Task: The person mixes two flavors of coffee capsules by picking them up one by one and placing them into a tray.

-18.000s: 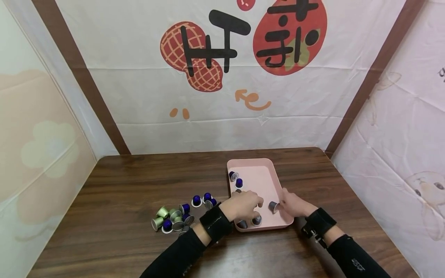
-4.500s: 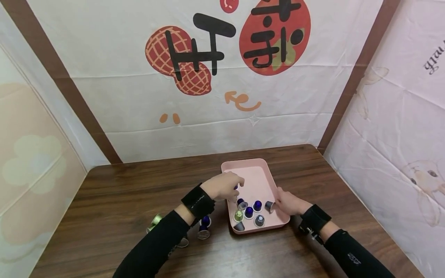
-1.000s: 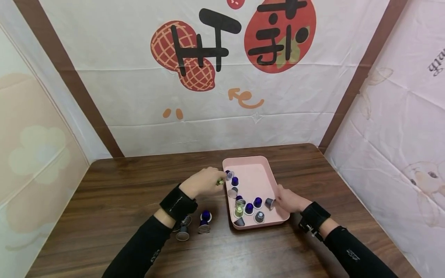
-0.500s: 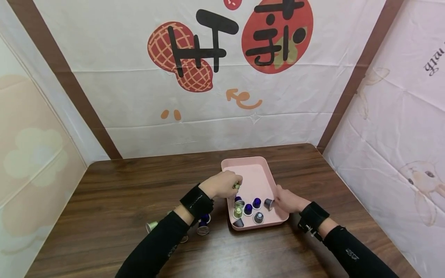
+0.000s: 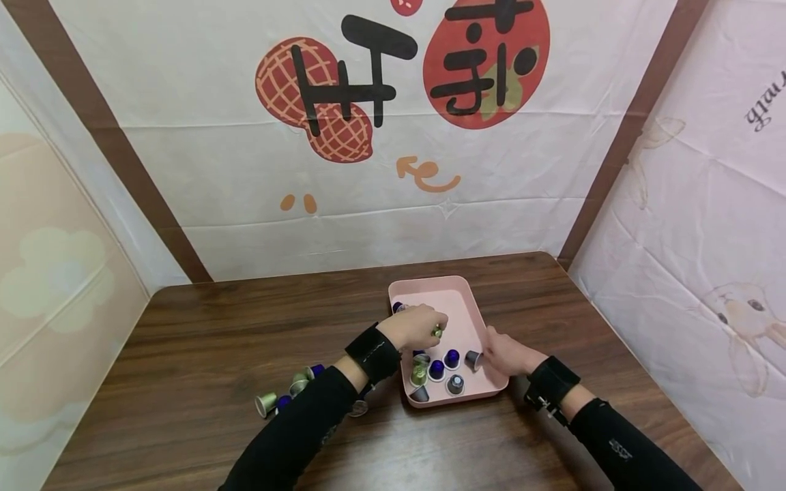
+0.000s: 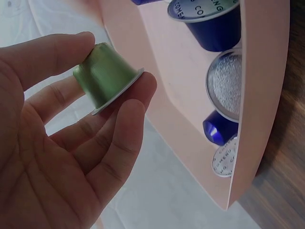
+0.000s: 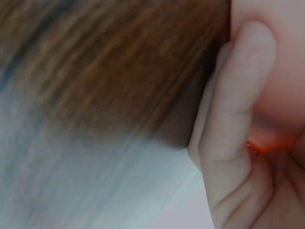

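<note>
My left hand (image 5: 433, 327) hovers over the left half of a pink tray (image 5: 467, 310) and pinches a green capsule (image 5: 437, 332). In the left wrist view the green capsule (image 6: 102, 81) sits between thumb and fingertips of that hand (image 6: 116, 62), beside the tray's wall (image 6: 267, 95). Several capsules lie in the tray: blue ones (image 5: 452, 356), a green one (image 5: 419, 374), a grey one (image 5: 455, 384). My right hand (image 5: 499, 349) grips the tray's right rim, with a grey capsule (image 5: 472, 359) lying next to its fingers. The right wrist view is blurred; the right hand's fingers (image 7: 238, 119) press against the pink rim (image 7: 286, 47).
A few loose capsules lie on the brown wooden table (image 5: 202, 341) to the left of my left arm: a green one (image 5: 266, 404), a silver one (image 5: 299, 383), a blue one (image 5: 316, 370). Cloth walls with printed figures close in the table on three sides.
My left hand has moved right from the tray's left rim to over the tray, carrying the green capsule. The right hand has stayed on the tray's right rim.
</note>
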The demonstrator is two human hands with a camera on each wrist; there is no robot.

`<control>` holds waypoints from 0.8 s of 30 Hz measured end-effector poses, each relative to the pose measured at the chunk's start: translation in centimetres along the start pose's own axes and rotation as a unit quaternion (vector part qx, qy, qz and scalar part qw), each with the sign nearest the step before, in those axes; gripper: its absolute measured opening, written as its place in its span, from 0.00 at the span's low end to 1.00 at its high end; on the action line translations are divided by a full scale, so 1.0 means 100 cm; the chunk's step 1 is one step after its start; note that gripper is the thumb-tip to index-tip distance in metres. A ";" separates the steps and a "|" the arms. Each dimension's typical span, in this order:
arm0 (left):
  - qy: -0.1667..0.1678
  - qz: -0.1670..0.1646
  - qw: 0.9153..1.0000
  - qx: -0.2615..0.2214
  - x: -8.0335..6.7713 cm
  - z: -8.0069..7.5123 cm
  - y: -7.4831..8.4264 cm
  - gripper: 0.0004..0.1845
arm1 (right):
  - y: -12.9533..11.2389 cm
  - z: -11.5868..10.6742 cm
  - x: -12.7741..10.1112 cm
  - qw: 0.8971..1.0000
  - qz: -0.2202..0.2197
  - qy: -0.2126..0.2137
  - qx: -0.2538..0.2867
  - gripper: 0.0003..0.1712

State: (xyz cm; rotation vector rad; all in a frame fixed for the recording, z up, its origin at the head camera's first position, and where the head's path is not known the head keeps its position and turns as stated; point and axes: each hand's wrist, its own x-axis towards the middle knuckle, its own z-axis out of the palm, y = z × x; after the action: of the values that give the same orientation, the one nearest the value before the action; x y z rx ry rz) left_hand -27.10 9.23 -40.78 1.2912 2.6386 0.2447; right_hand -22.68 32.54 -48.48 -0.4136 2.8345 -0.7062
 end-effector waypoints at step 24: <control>0.011 -0.017 1.000 -0.002 -0.050 -0.020 -0.033 0.05 | 0.003 0.004 0.002 1.000 0.004 0.003 -0.009 0.07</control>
State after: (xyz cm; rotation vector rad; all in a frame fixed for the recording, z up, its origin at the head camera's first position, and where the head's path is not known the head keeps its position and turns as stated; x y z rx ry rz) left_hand -27.07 3.17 -39.13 1.2474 2.6744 0.2594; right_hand -22.85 32.54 -48.96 -0.4019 2.8486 -0.6833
